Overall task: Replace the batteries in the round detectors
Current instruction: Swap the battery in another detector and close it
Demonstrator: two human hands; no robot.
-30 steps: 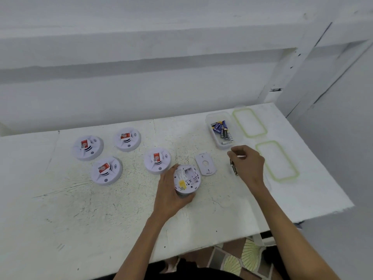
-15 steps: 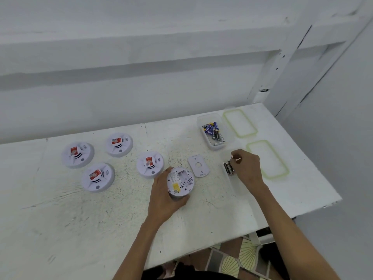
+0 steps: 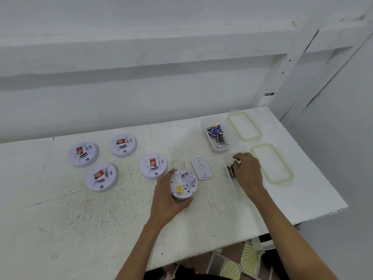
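Midway, seemingly: left hand point(image 3: 164, 197) wraps its fingers point(image 3: 170, 172) round the opened detector point(image 3: 182, 185), bay empty, on the worktop point(image 3: 101, 219). Right hand point(image 3: 249, 172) curls over dark batteries point(image 3: 231, 172), grip indiscernible. Next, likely, fresh batteries point(image 3: 215, 131) from the tub point(image 3: 219, 150).

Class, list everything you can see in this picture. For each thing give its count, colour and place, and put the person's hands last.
table: one, white, scuffed, under everything.
closed detectors: four, white with red stickers, left of centre.
open detector: one, white, back up, battery bay empty, in the left hand.
battery cover: one, white, flat beside the open detector.
clear container: one, far right, holding blue and black batteries.
lids: two, clear with green rims, right of the container.
dark batteries: count unclear, beside the right hand.
left hand: grips the open detector.
right hand: fingers curled at the dark batteries; grip unclear.
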